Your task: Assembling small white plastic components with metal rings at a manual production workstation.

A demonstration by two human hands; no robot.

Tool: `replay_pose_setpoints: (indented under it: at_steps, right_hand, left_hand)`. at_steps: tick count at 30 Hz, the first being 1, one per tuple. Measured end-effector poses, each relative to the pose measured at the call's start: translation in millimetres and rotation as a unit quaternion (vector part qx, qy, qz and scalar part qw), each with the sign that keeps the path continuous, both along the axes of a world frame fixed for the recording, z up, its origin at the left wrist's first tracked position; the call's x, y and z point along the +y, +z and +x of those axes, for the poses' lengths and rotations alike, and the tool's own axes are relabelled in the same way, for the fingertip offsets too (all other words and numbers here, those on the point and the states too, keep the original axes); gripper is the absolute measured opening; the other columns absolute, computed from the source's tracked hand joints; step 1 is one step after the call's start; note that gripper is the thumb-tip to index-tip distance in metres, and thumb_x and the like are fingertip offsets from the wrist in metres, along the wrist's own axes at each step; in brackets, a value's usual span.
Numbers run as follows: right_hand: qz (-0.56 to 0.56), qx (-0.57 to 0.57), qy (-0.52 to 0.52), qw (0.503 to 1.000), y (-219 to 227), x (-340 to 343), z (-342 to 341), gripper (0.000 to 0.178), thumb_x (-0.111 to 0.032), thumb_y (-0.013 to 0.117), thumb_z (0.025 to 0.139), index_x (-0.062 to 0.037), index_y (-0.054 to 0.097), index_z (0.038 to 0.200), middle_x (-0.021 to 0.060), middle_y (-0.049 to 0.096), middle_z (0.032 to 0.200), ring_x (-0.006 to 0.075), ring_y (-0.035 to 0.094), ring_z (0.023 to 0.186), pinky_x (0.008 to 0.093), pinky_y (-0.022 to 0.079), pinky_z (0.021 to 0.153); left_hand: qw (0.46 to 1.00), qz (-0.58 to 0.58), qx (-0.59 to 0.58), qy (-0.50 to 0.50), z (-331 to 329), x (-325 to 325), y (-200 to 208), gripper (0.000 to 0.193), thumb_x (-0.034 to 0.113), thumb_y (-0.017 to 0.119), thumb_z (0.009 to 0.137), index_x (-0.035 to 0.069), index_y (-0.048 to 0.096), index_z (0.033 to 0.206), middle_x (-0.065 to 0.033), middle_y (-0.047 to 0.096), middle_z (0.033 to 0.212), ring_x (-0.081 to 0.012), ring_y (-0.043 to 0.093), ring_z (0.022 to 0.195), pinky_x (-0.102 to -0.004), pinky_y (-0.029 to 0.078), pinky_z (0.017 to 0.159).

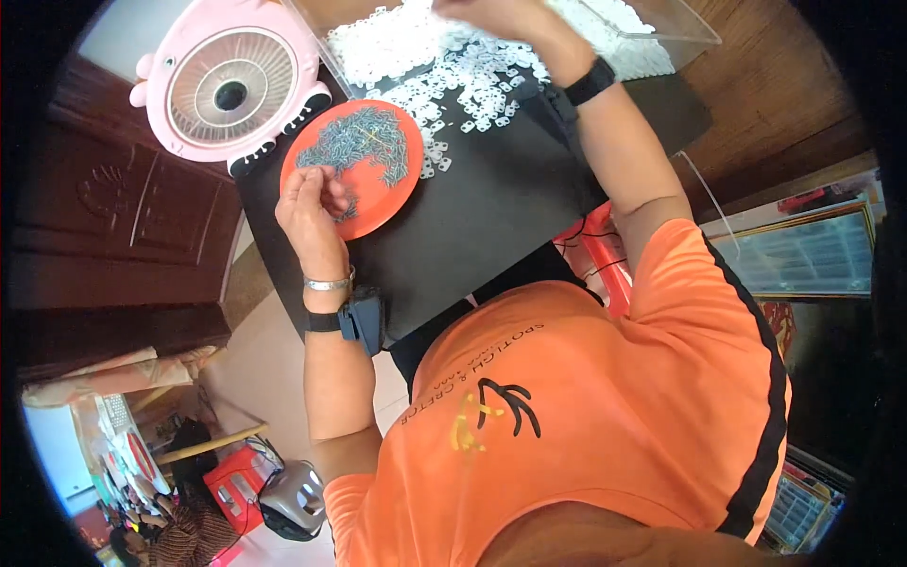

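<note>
An orange-red plate (pixel 376 203) holds a heap of small grey metal screws (pixel 354 142). Over its near left rim is my left hand (pixel 312 203), thumb and fingers drawn together; whatever is between the fingertips is too small to make out. Many small white plastic pieces with holes (pixel 487 90) lie spread beyond the plate and heaped in clear trays. Above the white heap my right hand (pixel 501 14) reaches to the upper edge of the picture, which cuts it off. Its fingers are partly hidden, so their grip does not show.
The black tabletop (pixel 482 203) carries plate and pieces. A pink animal-shaped fan (pixel 231 94) stands at its far left. A clear tray (pixel 685 24) is at the back right. Beside the table's right side is a red stool (pixel 609 269). A person (pixel 179 529) sits at the lower left.
</note>
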State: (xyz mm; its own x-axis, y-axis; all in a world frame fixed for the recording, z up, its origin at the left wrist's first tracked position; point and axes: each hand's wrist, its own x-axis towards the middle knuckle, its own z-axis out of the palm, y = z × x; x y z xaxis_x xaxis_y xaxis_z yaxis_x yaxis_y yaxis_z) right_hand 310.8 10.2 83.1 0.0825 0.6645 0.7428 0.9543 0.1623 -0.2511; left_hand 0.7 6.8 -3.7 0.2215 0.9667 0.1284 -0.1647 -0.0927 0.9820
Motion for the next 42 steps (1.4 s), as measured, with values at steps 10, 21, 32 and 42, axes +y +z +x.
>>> replay_pose_setpoints:
  at_steps: [10,21,32,42]
  right_hand:
    - [-0.336,-0.105,0.055,0.934,-79.6,24.6,-33.7,0.008,-0.016,0.064,0.066,-0.0112,0.064,0.072,0.0056,0.061,0.066,0.0236,0.060,0.066,0.0357,0.046,0.058]
    - [-0.354,-0.127,0.032,0.926,-71.2,21.4,-49.1,0.018,-0.012,0.053,0.072,-0.0051,0.067,0.081,0.0143,0.065,0.081,0.0321,0.063,0.078,0.0416,0.050,0.067]
    - [-0.346,-0.137,0.084,0.924,-76.1,23.2,-44.1,0.016,-0.010,0.055,0.070,-0.0048,0.065,0.081,0.0155,0.064,0.075,0.0308,0.063,0.071,0.0400,0.049,0.061]
    - [-0.310,0.106,0.249,0.912,-72.6,23.4,-46.9,0.018,-0.010,0.065,0.070,-0.0070,0.067,0.088,0.0071,0.065,0.072,0.0164,0.061,0.064,0.0287,0.047,0.061]
  left_hand:
    - [1.000,-0.019,0.022,-0.002,-3.7,0.0,-2.4,0.019,0.014,0.047,0.088,0.003,0.058,0.077,-0.0010,0.053,0.061,-0.0080,0.046,0.050,-0.0203,0.036,0.048]
    - [1.000,-0.016,0.014,-0.014,-2.3,-1.3,-0.2,0.018,0.013,0.047,0.088,0.002,0.058,0.078,-0.0021,0.054,0.061,-0.0092,0.048,0.051,-0.0212,0.038,0.049]
    - [0.999,-0.019,0.031,-0.017,-2.4,-2.7,0.3,0.019,0.013,0.046,0.089,0.002,0.057,0.079,-0.0018,0.053,0.061,-0.0091,0.047,0.051,-0.0216,0.038,0.049]
    - [0.998,-0.035,0.047,-0.037,3.1,-4.1,0.8,0.017,0.013,0.046,0.088,0.002,0.058,0.082,-0.0013,0.053,0.062,-0.0084,0.047,0.052,-0.0207,0.038,0.050]
